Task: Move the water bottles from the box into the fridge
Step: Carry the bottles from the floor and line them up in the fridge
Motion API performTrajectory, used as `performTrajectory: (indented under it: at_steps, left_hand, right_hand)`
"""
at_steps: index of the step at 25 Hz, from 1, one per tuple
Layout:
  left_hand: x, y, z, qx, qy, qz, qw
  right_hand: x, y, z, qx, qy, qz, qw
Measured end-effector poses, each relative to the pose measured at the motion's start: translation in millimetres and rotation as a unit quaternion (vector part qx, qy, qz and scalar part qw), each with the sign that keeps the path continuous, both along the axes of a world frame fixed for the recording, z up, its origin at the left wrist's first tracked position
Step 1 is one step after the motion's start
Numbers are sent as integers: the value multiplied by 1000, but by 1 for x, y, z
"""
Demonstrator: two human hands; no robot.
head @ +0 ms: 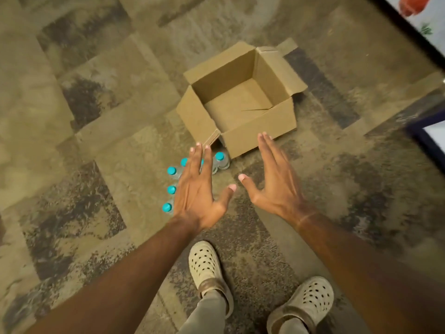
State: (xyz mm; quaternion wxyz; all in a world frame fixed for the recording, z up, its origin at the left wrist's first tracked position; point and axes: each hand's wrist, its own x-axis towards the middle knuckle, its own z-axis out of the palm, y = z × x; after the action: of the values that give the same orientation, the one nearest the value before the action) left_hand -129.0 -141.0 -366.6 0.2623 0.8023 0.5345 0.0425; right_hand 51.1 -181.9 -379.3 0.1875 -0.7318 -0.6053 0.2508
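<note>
1. We stand over a cardboard box on the carpet floor; its flaps are open and we see nothing inside.
2. The water bottles, clear with teal caps, stand on the floor just beside the box's near left corner; we count at least five caps, and some may be hidden under our left hand.
3. Our left hand hovers above that cluster, fingers straight and together, thumb spread, holding nothing.
4. Our right hand reaches out alongside it, near the box's front wall, fingers straight, thumb apart, also holding nothing.
5. At the right edge we see a dark-framed white surface; we cannot tell whether it belongs to the fridge.
6. We judge that the box is already unloaded and the step in hand is picking bottles up off the floor.
7. Next we need to lower both hands, curl fingers round a bottle each, and carry them upright toward the fridge without toppling their neighbours.
</note>
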Motion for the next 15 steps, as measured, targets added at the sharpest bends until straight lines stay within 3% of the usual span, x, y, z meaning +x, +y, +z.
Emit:
performTrajectory:
  at_steps: [9,15]
  left_hand:
    - [-48,63,-156,-93,-18,81,992]
    - [-49,94,-224,-62,-33,69,995]
  right_hand:
    - [-57,74,-153,-60,53,0,997]
    - [-53,107,-205,-61,44,26,997]
